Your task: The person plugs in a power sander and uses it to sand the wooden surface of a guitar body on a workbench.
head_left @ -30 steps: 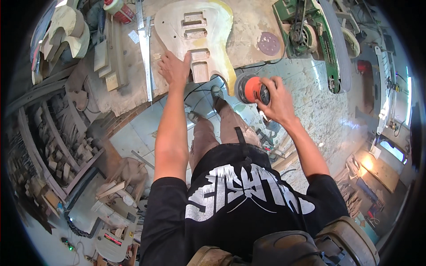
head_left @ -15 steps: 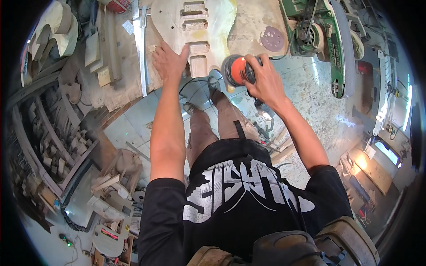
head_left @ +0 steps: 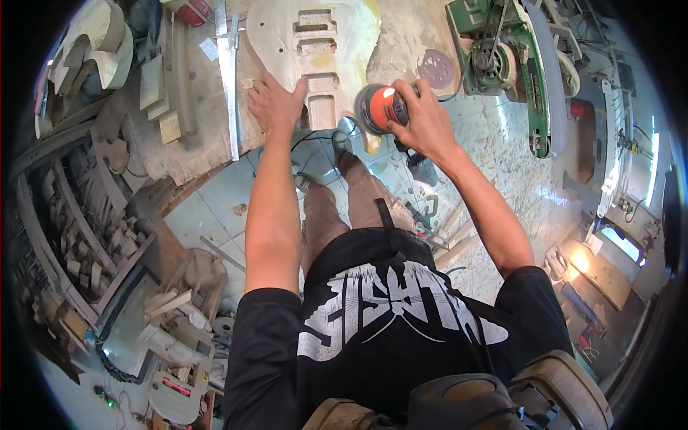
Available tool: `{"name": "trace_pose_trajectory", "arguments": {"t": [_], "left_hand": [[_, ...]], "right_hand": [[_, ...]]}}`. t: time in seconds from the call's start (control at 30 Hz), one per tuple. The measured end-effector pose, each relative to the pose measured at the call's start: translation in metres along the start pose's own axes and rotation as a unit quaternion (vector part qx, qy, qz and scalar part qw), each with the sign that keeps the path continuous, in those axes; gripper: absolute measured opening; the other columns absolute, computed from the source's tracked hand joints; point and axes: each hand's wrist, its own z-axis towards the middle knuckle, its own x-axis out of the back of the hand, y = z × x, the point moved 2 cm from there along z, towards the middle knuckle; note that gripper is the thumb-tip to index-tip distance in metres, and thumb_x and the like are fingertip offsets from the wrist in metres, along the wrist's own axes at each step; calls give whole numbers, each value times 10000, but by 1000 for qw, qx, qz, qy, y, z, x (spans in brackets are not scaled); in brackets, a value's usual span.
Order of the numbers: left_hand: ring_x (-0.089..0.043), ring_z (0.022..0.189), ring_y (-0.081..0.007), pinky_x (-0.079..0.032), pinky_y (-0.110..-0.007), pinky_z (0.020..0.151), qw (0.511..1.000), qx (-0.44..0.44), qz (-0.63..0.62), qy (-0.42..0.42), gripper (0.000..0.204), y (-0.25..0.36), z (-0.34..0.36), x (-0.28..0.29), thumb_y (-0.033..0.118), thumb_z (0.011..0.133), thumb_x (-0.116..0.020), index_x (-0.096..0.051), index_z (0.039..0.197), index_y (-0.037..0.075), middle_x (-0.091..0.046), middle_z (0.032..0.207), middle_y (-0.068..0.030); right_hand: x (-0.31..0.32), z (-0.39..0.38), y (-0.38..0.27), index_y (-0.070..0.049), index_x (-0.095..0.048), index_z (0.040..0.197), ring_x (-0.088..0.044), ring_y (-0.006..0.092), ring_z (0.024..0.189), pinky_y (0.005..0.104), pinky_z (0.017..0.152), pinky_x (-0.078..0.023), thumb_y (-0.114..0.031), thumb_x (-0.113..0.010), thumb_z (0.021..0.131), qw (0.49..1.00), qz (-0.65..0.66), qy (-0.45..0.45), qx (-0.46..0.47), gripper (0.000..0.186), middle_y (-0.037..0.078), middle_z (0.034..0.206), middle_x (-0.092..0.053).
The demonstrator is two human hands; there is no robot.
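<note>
A pale guitar body [head_left: 340, 68] with several routed cavities and yellowish patches lies on the worktable [head_left: 201, 143], its lower horn at the front edge. My left hand [head_left: 276, 106] rests along the body's lower left edge, fingers spread and thumb pointing up. My right hand [head_left: 428, 123] is closed over an orange and black round sander [head_left: 380, 106], whose pad sits over the body's lower right horn. Whether the pad touches the wood is hard to tell. A straight metal strip [head_left: 229, 79] lies left of the body; a purple perforated disc [head_left: 436, 68] lies to its right.
A green belt machine [head_left: 487, 57] stands at the right end of the table. Wood offcuts [head_left: 161, 100], another shaped body [head_left: 93, 43] and a red-white bottle [head_left: 188, 8] are at the upper left. A rack of wood pieces [head_left: 86, 244] is at lower left. Cables and tools lie on the floor.
My right hand and the sander have moved up and left from beside the horn to over it. My left hand stays at the body's edge.
</note>
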Motion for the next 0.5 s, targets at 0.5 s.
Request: {"name": "trace_pose_trajectory", "arguments": {"t": [0.5], "left_hand": [[-529,1264,-454,-452,-583,1041,999,6,-17,-28,920,-1,1,2,697,905,-663,-506,1420,-48,-579,1332,-267]], "right_hand": [[-7,-36,-25,-202,-525,1419,-636,472,1093,564,811,-583,-150,-872,773,999,-16,-28,-15,735,211,1245,-524]]}}
